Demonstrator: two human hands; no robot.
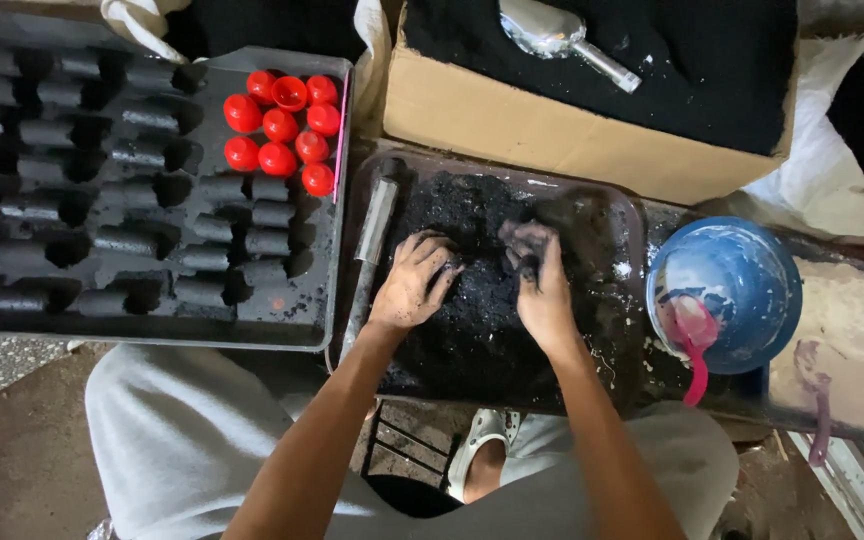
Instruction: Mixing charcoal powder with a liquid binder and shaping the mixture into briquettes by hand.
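Note:
My left hand (414, 282) lies flat, fingers spread, on a heap of black powder in a dark tray (620, 205) in front of me. My right hand (540, 283) is right beside it, its blackened fingers pinched around a small lump of the same black powder (515, 238) just above the heap. Both hands are smeared with the black stuff.
A black tray (142, 325) at left holds rows of black cylinders and several red caps (282, 128). Behind is a cardboard box (552, 130) of black powder with a metal scoop (557, 35). At right stands a blue bowl (737, 270) with a pink spoon (694, 345). A metal tube (374, 222) lies beside the tray.

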